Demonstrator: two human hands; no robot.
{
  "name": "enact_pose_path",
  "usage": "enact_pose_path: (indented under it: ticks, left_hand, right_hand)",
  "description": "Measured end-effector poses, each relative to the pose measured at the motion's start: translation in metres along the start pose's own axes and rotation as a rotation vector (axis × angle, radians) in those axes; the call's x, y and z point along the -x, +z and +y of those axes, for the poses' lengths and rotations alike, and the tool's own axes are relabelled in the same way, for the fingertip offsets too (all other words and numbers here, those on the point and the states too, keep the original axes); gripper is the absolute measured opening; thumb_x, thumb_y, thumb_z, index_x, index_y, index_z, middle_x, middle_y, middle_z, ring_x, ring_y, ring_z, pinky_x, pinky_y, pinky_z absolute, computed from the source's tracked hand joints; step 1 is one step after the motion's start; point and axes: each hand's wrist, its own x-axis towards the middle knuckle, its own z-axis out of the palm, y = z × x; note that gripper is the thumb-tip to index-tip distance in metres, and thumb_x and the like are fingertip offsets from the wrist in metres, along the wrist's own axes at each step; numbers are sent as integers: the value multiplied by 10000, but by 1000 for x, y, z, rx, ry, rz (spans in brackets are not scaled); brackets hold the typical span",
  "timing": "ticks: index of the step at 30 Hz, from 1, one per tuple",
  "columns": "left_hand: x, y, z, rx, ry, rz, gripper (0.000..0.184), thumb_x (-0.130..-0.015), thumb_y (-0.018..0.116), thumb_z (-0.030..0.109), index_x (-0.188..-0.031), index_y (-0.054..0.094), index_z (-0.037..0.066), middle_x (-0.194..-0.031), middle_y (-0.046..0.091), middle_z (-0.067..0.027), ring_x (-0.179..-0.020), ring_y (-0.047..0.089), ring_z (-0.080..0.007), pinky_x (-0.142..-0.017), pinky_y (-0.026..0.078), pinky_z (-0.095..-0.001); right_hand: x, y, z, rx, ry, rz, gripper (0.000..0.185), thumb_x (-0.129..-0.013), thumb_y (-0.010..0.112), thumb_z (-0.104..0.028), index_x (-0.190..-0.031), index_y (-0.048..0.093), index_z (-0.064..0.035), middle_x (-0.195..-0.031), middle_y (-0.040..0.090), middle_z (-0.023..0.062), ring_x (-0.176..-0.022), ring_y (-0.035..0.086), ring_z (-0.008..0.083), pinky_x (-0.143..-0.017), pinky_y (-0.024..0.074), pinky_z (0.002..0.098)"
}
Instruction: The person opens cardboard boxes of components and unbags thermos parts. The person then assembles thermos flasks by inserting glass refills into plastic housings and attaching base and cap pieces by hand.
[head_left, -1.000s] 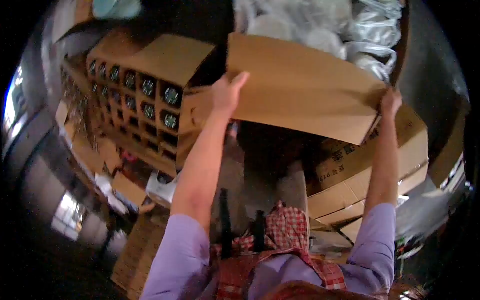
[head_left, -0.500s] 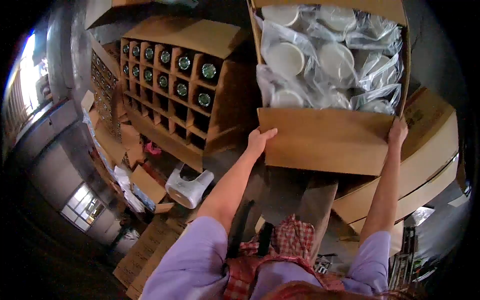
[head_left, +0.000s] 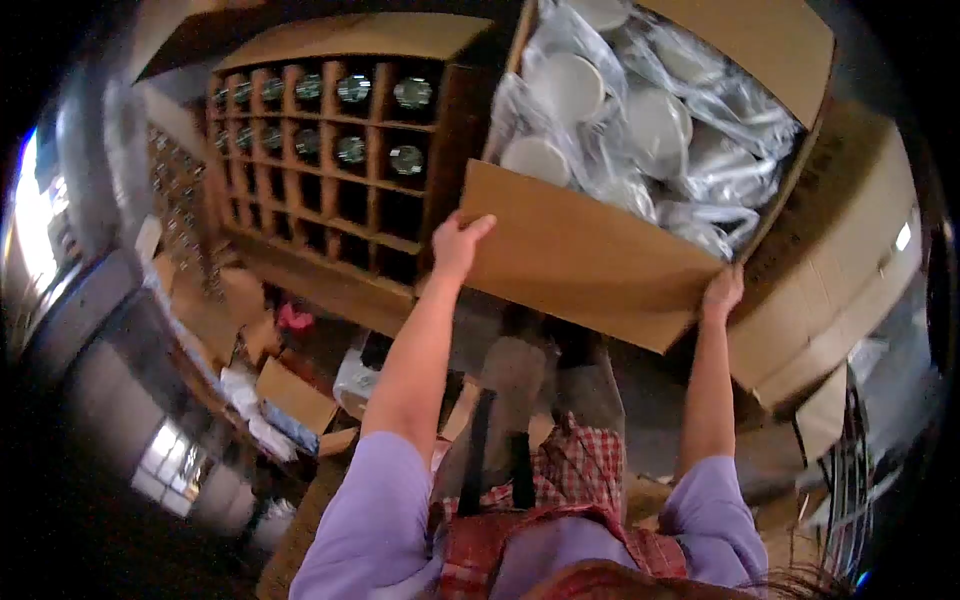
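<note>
An open cardboard box (head_left: 590, 262) stands tilted in the view, its front flap folded down toward me. My left hand (head_left: 460, 245) is closed on the flap's left edge, with the thumb lying over the cardboard. At the box's near right corner, my right hand (head_left: 722, 293) is closed around the edge; some of its fingers are hidden. Inside the box are several round white pieces, perhaps cups or bowls (head_left: 567, 88), wrapped in clear plastic bags (head_left: 715, 160).
To the left is a divided carton (head_left: 400, 270) with glass items (head_left: 412, 92) in its two back rows. A large closed cardboard box (head_left: 830, 260) stands at the right. A white plastic stool (head_left: 355, 385) and loose cardboard (head_left: 297, 395) lie at lower left.
The box held by both hands has turned clockwise in view, its near side shifting left. Both hands have moved left with it and keep their hold. The surroundings have shifted too.
</note>
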Motion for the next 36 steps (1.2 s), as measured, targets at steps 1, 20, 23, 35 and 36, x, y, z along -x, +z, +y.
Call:
enact_pose_path:
  ticks: [1, 20, 23, 35, 36]
  left_hand:
    - [-7, -1, -18, 71, 10, -7, 419, -760, 699, 227, -1079, 595, -23, -1001, 638, -97, -880, 590, -172, -785, 456, -288]
    - [124, -84, -29, -380, 205, -681, 305, -757, 637, 91, -1062, 654, 113, -1211, 557, -116, -1127, 521, -242, -931, 439, -370]
    - [140, -113, -44, -1043, 883, -1002, 410, -731, 595, 82, -1138, 609, 131, -1316, 475, -75, -1247, 415, -237, -1005, 363, -415]
    - [108, -128, -101, -867, 449, -842, 405, -745, 608, 107, -1148, 590, 143, -1351, 447, -39, -1201, 468, -240, -974, 398, -357]
    - [106, -153, -101, -906, 535, -645, 341, -780, 612, 148, -1120, 595, 133, -1279, 512, -31, -1095, 550, -249, -900, 452, -331]
  right_hand:
    - [11, -1, -19, -35, 88, -31, 407, -928, 403, -171, -1264, 452, 52, -1140, 564, 196, -992, 535, 310, -857, 401, 355]
    - [179, -193, -10, -598, 314, -865, 234, -721, 588, -16, -935, 659, 46, -929, 673, 146, -1151, 509, 297, -1045, 316, 360]
    - [224, -193, -4, -222, 564, -916, 346, -717, 597, -17, -1060, 636, 15, -1192, 574, 143, -1134, 533, 237, -960, 400, 349]
    - [318, 123, -9, -984, 913, -167, 477, -844, 585, -334, -1231, 451, -91, -1209, 468, 150, -1038, 513, 339, -759, 465, 535]
    - [309, 129, -25, -937, 929, -135, 442, -827, 593, -264, -1217, 466, -99, -1228, 445, 121, -1087, 459, 318, -750, 455, 546]
